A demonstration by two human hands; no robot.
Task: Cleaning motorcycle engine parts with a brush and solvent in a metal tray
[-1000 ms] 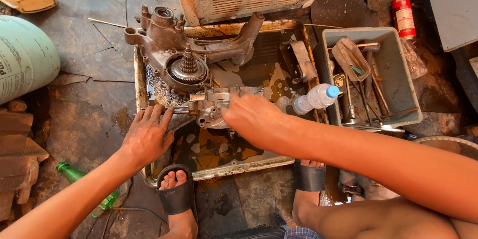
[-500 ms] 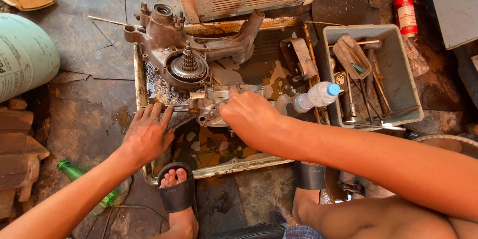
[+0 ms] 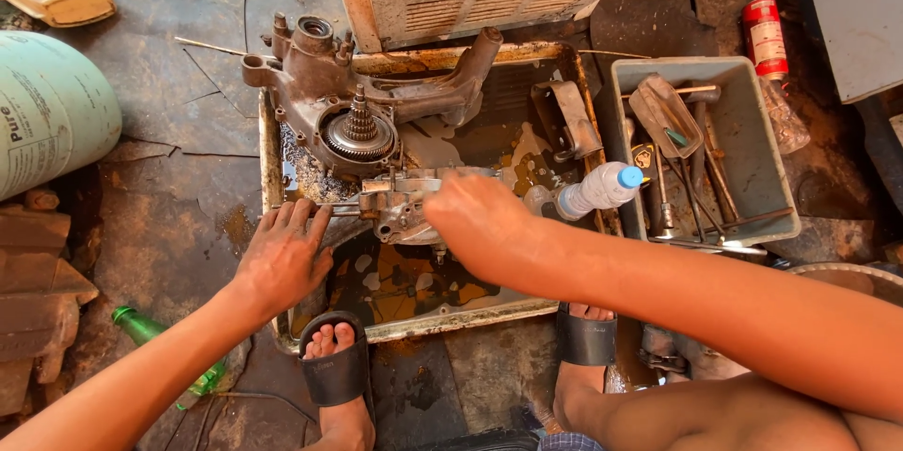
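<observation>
Over an oily tray (image 3: pixel 268 145), right hand (image 3: pixel 480 221) grip clamps the metal casing (image 3: pixel 400 206); left hand (image 3: pixel 282 258) lies flat.

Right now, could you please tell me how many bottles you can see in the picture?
2. A clear plastic bottle with a blue cap lies on the metal tray's right edge beside the grey bin; a green glass bottle lies on the ground, partly hidden under the left forearm.

A rough repair workshop on the ground: an oily metal tray (image 3: pixel 273 145) holds an engine casing (image 3: pixel 353 98) with bare gears, a grey bin (image 3: pixel 752 131) of hand tools sits right, and grease stains the floor (image 3: pixel 179 225).
</observation>
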